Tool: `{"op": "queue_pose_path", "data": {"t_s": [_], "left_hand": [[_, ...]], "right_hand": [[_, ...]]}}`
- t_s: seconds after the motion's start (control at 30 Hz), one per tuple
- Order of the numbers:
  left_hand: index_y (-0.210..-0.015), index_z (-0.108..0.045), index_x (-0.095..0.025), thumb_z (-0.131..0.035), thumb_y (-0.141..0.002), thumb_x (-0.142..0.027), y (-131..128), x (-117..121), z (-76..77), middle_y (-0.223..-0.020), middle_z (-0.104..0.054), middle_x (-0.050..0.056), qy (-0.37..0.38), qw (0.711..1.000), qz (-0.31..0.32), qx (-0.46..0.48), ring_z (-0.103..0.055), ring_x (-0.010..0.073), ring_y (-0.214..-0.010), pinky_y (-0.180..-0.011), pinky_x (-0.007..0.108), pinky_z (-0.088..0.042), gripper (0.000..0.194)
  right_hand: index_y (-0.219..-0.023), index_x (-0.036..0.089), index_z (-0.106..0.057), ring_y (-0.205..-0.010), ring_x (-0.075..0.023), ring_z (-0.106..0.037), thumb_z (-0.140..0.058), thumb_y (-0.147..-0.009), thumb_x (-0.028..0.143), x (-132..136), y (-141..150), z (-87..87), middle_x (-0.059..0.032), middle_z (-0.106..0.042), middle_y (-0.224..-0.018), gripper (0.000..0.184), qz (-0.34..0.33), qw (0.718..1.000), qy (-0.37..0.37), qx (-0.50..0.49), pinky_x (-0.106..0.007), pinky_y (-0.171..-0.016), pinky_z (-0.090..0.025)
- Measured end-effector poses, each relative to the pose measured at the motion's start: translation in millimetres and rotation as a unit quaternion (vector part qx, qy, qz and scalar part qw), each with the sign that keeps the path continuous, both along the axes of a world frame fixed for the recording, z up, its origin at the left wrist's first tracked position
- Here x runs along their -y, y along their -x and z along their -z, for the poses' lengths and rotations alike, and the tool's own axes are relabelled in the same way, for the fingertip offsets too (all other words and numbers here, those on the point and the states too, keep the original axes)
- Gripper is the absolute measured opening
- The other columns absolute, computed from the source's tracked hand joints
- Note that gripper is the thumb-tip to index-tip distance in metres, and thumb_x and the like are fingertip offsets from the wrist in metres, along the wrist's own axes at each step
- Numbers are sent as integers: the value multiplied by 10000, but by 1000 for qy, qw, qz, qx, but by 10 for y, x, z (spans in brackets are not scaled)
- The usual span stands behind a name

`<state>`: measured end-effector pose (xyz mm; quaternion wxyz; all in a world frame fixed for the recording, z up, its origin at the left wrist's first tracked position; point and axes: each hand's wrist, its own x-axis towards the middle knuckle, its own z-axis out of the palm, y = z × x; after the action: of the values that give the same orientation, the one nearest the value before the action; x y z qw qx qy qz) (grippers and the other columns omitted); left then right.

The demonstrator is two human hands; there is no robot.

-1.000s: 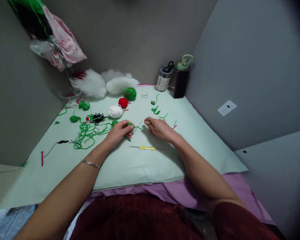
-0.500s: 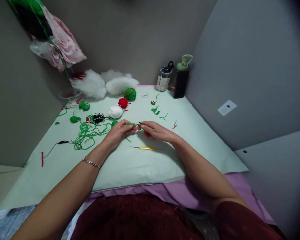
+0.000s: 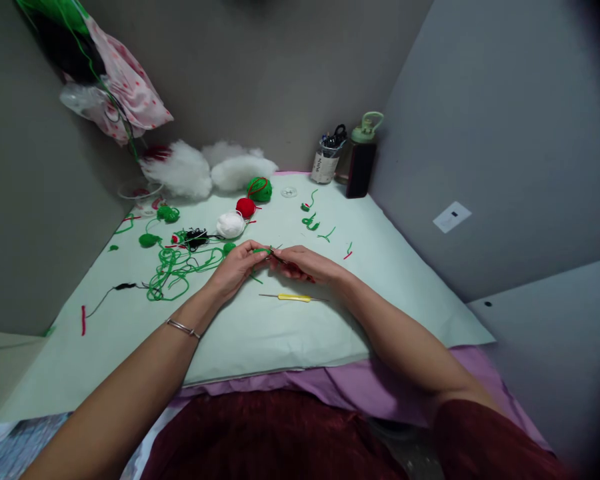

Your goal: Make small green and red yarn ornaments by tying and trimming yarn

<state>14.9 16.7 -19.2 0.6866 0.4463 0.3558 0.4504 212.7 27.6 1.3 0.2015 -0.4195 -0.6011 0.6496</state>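
My left hand (image 3: 237, 263) is closed, pinching a small piece of green yarn work (image 3: 261, 252) between thumb and fingers. A green yarn tail (image 3: 255, 278) hangs below it. Close against it on the right, my right hand (image 3: 307, 262) is closed around what looks like a small pair of scissors (image 3: 279, 259). Their dark blades point at the green piece, and a bit of red shows under my palm; the fingers hide the rest. In front of both hands lies a crochet hook with a yellow handle (image 3: 294, 297).
Tangled green yarn (image 3: 167, 270) spreads to the left, near a black yarn bundle (image 3: 197, 238). White (image 3: 230, 225), red (image 3: 245, 208) and green (image 3: 259, 189) yarn balls sit behind. White stuffing (image 3: 180, 170), a pen holder (image 3: 325, 167), a bottle (image 3: 364, 137) and a phone (image 3: 361, 172) line the back.
My right hand has turned and moved slightly left, closer to my left hand. The scissors' blades have shifted toward the green piece. My left hand stays almost in place.
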Motion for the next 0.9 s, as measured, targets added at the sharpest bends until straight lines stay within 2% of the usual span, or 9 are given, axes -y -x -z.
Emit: {"op": "queue_pose_path", "data": {"t_s": [0.23, 0.43, 0.57, 0.63, 0.7, 0.73, 0.8, 0.83, 0.9], "left_hand": [[-895, -626, -141, -798, -780, -303, 3, 12, -22, -809, -725, 40, -23, 1000, 10, -3, -676, 147, -849, -908, 299, -485, 263], [-900, -645, -143, -797, -776, -318, 8, 12, -21, -826, -725, 44, -31, 999, 10, -11, -676, 156, -850, -879, 299, -490, 264], [-876, -633, -142, -805, -758, -320, 11, 13, -33, -898, -733, 59, -17, 1000, 2, -13, -677, 157, -890, -941, 327, -489, 275], [-857, -626, -139, -820, -729, -321, 19, 11, -50, -960, -727, 66, -5, 999, -30, -28, -673, 152, -902, -950, 328, -494, 296], [-853, -621, -142, -821, -713, -340, 34, 4, -69, -964, -714, 57, -3, 997, -69, -46, -665, 142, -878, -908, 308, -510, 315], [-860, -616, -147, -813, -717, -355, 43, -1, -77, -948, -706, 49, -6, 995, -85, -51, -661, 138, -858, -876, 296, -517, 320], [-896, -609, -164, -788, -734, -379, 60, -12, -86, -920, -693, 30, -15, 993, -106, -57, -654, 129, -817, -811, 274, -521, 323], [-921, -607, -174, -775, -744, -383, 65, -15, -86, -907, -686, 21, -23, 992, -111, -60, -648, 126, -794, -780, 265, -518, 321], [-967, -612, -187, -742, -771, -379, 62, -10, -76, -856, -672, 6, -50, 989, -109, -86, -628, 117, -738, -716, 242, -497, 303]], "right_hand": [[-844, 157, -640, -453, -50, -262, -600, -908, 557, -17, 13, 49, 40, -450, -596, 407, 4, 994, 73, -80, -205, -385, -145], [-836, 158, -626, -442, -53, -251, -615, -899, 516, -9, 39, 74, 62, -424, -562, 364, 16, 993, 67, -93, -194, -387, -151], [-875, 161, -631, -453, -62, -247, -563, -903, 594, -29, -33, -5, 59, -434, -595, 440, -1, 995, 57, -81, -204, -393, -161], [-916, 166, -641, -466, -70, -259, -515, -914, 629, -65, -97, -44, 56, -438, -615, 480, 24, 998, 12, -55, -213, -409, -172], [-919, 170, -646, -495, -80, -302, -532, -917, 584, -123, -152, -39, 55, -438, -620, 429, 87, 992, -92, -10, -217, -451, -219], [-904, 169, -650, -523, -86, -343, -559, -917, 523, -156, -168, -15, 51, -454, -628, 365, 117, 980, -159, 23, -219, -488, -261], [-861, 163, -665, -621, -107, -444, -593, -905, 355, -219, -173, 65, 24, -528, -686, 210, 149, 938, -291, 114, -234, -600, -343], [-863, 162, -682, -686, -122, -492, -584, -903, 284, -244, -161, 113, 2, -579, -750, 161, 146, 911, -346, 169, -244, -658, -367], [-960, 177, -722, -818, -150, -558, -556, -913, 209, -269, -119, 199, -43, -644, -931, 176, 109, 865, -418, 257, -259, -727, -382]]}}
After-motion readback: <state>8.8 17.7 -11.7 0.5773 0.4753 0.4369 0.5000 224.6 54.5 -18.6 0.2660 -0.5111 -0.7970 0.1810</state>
